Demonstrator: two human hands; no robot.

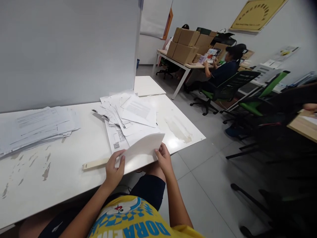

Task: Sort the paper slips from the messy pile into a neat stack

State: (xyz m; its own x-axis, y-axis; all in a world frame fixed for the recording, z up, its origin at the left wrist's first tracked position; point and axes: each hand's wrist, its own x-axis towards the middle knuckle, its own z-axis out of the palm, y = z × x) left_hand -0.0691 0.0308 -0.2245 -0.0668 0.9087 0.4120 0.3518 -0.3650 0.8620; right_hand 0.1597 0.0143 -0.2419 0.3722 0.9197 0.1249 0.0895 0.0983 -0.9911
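A white sheet of paper (145,144) is held up at a slant over the table's front edge, its upper edge bowed. My left hand (115,168) is closed on its left side, thumb up and fingers behind the sheet. On the right side, my right hand (163,157) pinches the lower corner. Just beyond the sheet lies a messy heap of papers (138,110), some printed and overlapping at odd angles. Under my left hand's side, a flat cream-coloured strip (95,164) lies on the table; its right end is hidden by that hand.
A broader stack of printed papers (42,125) lies at the left of the white table (81,145). A grey partition (66,49) rises behind. Across the room, a seated person (226,69) works near cardboard boxes (183,46). Office chairs (262,89) stand to the right.
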